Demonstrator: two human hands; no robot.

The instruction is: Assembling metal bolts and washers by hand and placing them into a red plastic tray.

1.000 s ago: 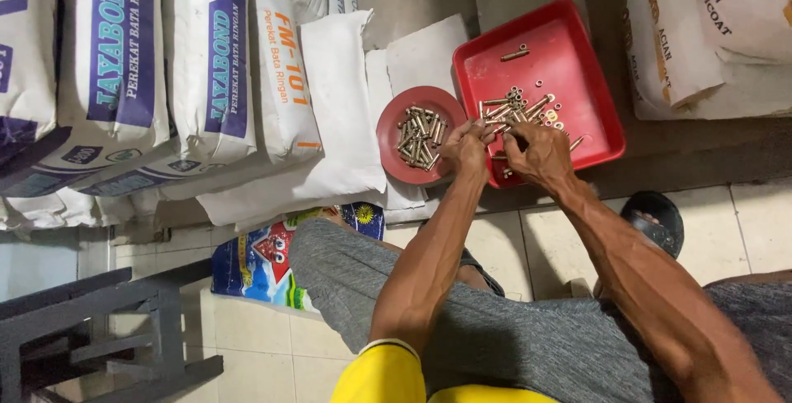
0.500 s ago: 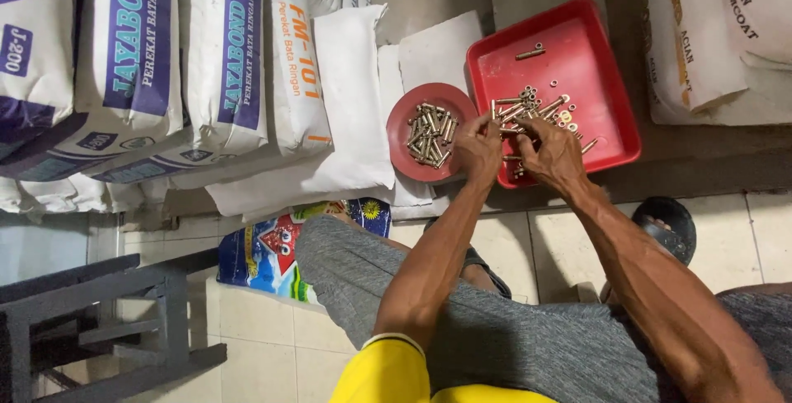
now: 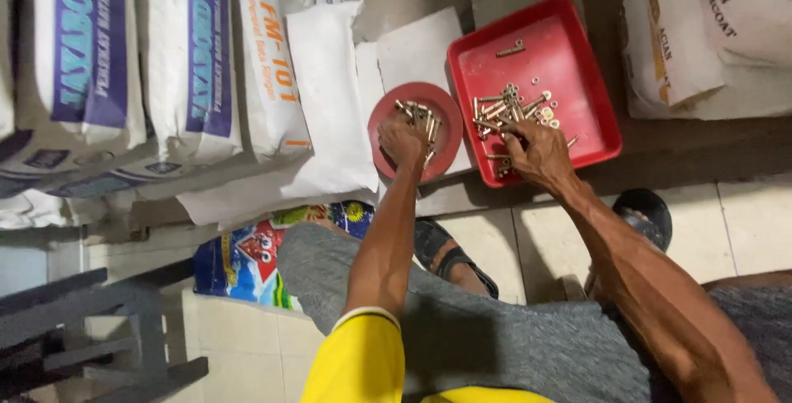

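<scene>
Your left hand (image 3: 403,141) has come off the red tray (image 3: 577,81) since half a second ago and now sits over the round red dish (image 3: 388,114), fingers curled down among the brass bolts (image 3: 419,114) lying there; whether it pinches one, you cannot tell from this angle. Your right hand (image 3: 540,151) stays in the tray, fingertips spread loosely on the pile of bolts and nuts (image 3: 507,110) near the tray's lower left part, not closed round any single piece. One bolt (image 3: 510,48) lies apart near the tray's far rim, with bare red floor all around it. Dish and tray sit just beside each other, the dish's edge almost at the tray's left wall, both resting on pale sheets (image 3: 421,48). Stacked sacks (image 3: 190,65) crowd the left side, and more sacks (image 3: 701,32) close in on the right of the tray. Your sandalled foot (image 3: 450,259) rests on the tiled floor (image 3: 742,221) below the dish.
</scene>
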